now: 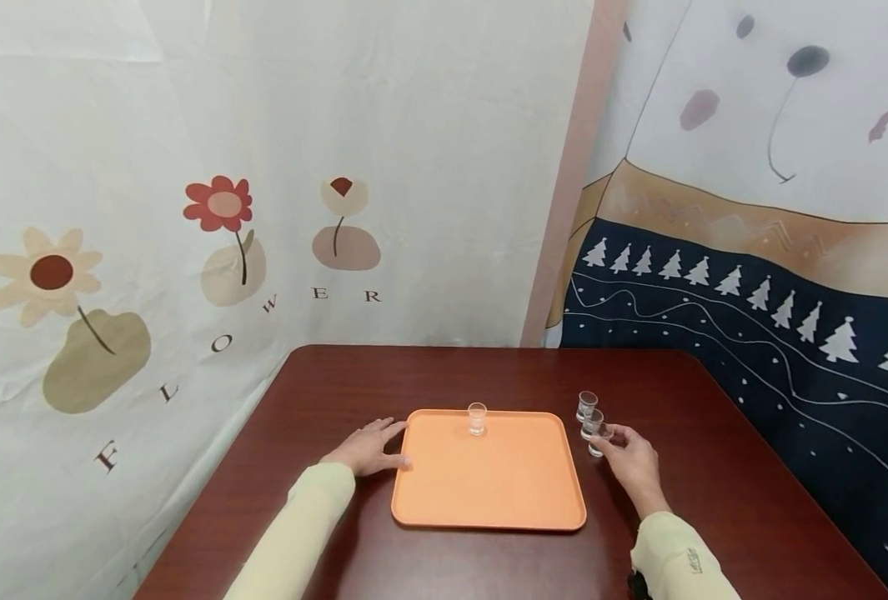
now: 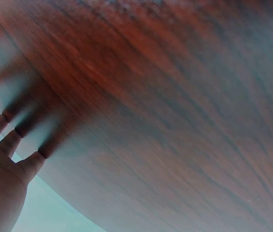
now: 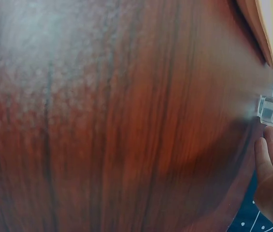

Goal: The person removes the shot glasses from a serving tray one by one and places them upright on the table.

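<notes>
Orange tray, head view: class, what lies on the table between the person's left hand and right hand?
The orange tray with one small glass on it, clearest in the head view, between left hand and right hand.

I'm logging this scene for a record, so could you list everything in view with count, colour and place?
table: one, dark reddish-brown wood, fills the foreground
tray: one, orange, flat on the middle of the table
glass on the tray: one, clear, upright near the tray's far edge
glasses beside the tray: three, clear, in a short row on the table right of the tray
flower cloth: one, white with flowers and the word FLOWER, behind on the left
tree cloth: one, white, tan and dark blue with white trees, behind on the right
sleeves: two, pale yellow, one on each forearm
left hand: flat on the table, fingers at the tray's left edge
right hand: at the nearest glass of the row, fingers touching it
</notes>
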`<state>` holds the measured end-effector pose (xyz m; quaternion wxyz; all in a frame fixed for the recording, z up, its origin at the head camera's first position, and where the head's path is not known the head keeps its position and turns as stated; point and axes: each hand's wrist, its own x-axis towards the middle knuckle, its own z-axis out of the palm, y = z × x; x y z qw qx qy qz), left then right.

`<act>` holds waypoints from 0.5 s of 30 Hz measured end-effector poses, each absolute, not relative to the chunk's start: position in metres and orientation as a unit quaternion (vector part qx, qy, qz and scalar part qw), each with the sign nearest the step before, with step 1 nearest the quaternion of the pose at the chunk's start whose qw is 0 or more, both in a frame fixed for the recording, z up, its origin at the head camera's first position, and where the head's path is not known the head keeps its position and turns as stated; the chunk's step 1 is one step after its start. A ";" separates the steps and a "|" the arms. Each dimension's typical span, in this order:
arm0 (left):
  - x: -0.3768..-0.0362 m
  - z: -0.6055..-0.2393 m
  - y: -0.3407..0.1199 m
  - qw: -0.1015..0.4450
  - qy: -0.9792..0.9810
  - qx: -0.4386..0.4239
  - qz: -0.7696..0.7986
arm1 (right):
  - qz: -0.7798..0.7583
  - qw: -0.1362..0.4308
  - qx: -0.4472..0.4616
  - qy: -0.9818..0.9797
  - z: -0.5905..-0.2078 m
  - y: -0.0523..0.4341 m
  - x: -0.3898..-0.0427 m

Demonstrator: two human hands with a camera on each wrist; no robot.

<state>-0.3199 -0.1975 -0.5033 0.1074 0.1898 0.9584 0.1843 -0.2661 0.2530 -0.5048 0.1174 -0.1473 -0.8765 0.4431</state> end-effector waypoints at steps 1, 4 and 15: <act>-0.319 -0.503 -0.197 0.108 0.958 0.191 0.183 | 0.442 0.116 -0.147 -0.877 -0.506 0.253 -0.266; -0.319 -0.503 -0.196 0.103 0.958 0.192 0.186 | 0.438 0.108 -0.143 -0.881 -0.509 0.253 -0.264; -0.317 -0.504 -0.196 0.102 0.961 0.188 0.177 | 0.470 0.082 -0.122 -0.870 -0.510 0.249 -0.265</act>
